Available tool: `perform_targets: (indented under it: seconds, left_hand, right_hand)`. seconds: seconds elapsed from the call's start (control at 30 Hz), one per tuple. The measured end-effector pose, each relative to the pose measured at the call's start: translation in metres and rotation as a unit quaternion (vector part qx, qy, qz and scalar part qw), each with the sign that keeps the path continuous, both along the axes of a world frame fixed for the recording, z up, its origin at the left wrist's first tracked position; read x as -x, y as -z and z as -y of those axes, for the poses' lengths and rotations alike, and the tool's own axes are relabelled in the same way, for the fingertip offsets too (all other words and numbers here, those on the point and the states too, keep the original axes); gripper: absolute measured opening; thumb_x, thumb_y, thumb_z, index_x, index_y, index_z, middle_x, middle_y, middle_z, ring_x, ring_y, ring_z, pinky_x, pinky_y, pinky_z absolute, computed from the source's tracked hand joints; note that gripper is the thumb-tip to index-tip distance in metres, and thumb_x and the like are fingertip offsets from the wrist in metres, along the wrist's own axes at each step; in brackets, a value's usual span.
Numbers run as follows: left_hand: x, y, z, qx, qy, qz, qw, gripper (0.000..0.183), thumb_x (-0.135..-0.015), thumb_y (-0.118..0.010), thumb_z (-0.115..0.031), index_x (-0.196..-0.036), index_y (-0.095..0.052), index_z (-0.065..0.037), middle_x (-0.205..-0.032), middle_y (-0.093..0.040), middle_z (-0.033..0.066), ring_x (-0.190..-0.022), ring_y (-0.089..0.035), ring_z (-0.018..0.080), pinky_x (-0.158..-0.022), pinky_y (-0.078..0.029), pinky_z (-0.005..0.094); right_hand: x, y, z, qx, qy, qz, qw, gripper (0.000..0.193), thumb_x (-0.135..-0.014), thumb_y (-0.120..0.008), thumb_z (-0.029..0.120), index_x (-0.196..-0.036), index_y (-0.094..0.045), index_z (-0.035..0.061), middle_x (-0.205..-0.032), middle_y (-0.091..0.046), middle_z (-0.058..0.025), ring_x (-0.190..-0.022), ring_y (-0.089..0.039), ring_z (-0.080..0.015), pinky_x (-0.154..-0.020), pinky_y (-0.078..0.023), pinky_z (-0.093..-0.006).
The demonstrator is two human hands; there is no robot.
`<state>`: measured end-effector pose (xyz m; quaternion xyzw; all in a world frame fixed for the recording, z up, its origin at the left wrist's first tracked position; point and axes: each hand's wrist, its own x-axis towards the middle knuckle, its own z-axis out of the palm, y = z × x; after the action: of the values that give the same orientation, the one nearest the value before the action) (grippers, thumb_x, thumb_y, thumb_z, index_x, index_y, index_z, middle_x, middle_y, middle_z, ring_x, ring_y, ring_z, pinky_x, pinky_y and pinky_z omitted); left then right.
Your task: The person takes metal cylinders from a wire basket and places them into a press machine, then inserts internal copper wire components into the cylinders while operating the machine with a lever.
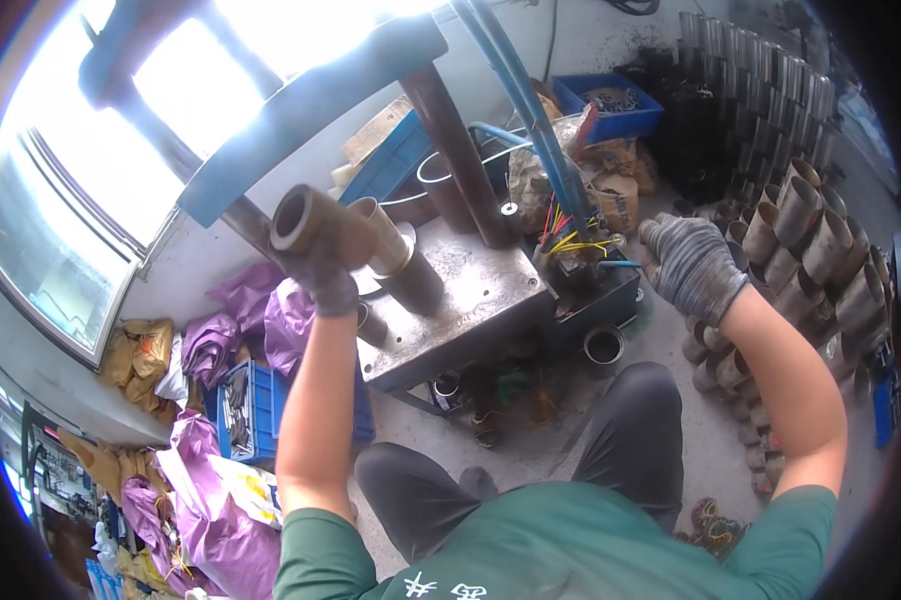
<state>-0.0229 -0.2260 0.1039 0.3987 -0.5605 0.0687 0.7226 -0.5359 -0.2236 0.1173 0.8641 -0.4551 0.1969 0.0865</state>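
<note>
One green shirt [570, 540] is nearest, then two dark-trousered knees [635, 410]. The left hand [328, 283] grasps one brown, thick-walled metal cylinder [352, 234], tilted, its round end open, at the left of one metal tabletop [490, 275]. The gloved right hand [698, 265] curls beside one blue rod [620, 264]; whether gripping, I cannot tell.

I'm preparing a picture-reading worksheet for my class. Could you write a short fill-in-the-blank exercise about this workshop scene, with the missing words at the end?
1. The thick metal tube is held up by the person's ____ hand.
2. The glove on the right hand has a ____ pattern.
3. The person's short-sleeved shirt is ____.
4. The rectangular bin near the top of the picture is ____.

Missing words: left; striped; green; blue.
</note>
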Motion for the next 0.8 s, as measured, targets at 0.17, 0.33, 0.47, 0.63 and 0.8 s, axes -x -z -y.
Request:
perform_targets:
  seconds: [0.17, 0.33, 0.47, 0.63, 0.8]
  left_hand:
    - [0.006, -0.042, 0.058, -0.099, -0.051, -0.066, 0.992, 0.065, -0.064, -0.097, -0.017, -0.12, -0.069, 0.0, -0.105, -0.074, 0.0089, -0.1, -0.071, 0.0232, -0.092, -0.058, 0.0371]
    - [-0.033, -0.053, 0.08, -0.152, -0.344, 0.121, 0.919, 0.038, -0.084, -0.083, -0.03, -0.107, -0.08, 0.0, -0.102, -0.08, 0.0154, -0.092, -0.078, 0.0264, -0.083, -0.061, 0.0389]
    - [-0.032, -0.052, 0.082, -0.139, -0.259, 0.21, 0.932, 0.044, -0.079, -0.085, -0.036, -0.107, -0.079, -0.002, -0.101, -0.079, 0.0171, -0.095, -0.077, 0.0298, -0.086, -0.06, 0.0405]
    - [-0.027, -0.052, 0.076, -0.209, -0.232, 0.06, 0.948, 0.06, -0.068, -0.095, -0.036, -0.109, -0.076, 0.003, -0.104, -0.078, 0.0162, -0.096, -0.076, 0.0276, -0.09, -0.059, 0.0372]
    - [-0.036, -0.035, 0.072, -0.146, -0.137, 0.013, 0.98, 0.063, -0.069, -0.096, -0.031, -0.115, -0.071, 0.004, -0.108, -0.077, 0.0151, -0.098, -0.074, 0.0247, -0.089, -0.059, 0.035]
  right_hand:
    - [-0.011, -0.008, 0.003, -0.066, 0.017, -0.022, 0.997, 0.021, -0.091, -0.065, 0.022, -0.099, -0.072, 0.0041, -0.09, -0.074, -0.0188, -0.087, -0.074, -0.0376, -0.082, -0.059, -0.0478]
    - [-0.019, -0.009, -0.008, -0.059, 0.012, 0.002, 0.998, 0.02, -0.091, -0.064, 0.022, -0.097, -0.073, 0.0048, -0.091, -0.074, -0.019, -0.087, -0.073, -0.0381, -0.082, -0.058, -0.0492]
    - [-0.012, -0.006, -0.002, -0.054, 0.0, 0.013, 0.998, 0.02, -0.092, -0.064, 0.022, -0.096, -0.072, 0.0045, -0.09, -0.073, -0.0181, -0.088, -0.072, -0.038, -0.083, -0.057, -0.0494]
    - [-0.012, -0.003, -0.005, -0.064, -0.007, 0.01, 0.998, 0.019, -0.093, -0.064, 0.021, -0.099, -0.07, 0.0041, -0.093, -0.072, -0.0171, -0.09, -0.071, -0.0378, -0.084, -0.057, -0.0487]
    - [-0.009, 0.001, -0.016, -0.033, -0.039, 0.024, 0.998, 0.019, -0.092, -0.064, 0.019, -0.102, -0.069, 0.0038, -0.092, -0.07, -0.0177, -0.088, -0.071, -0.0385, -0.081, -0.057, -0.0493]
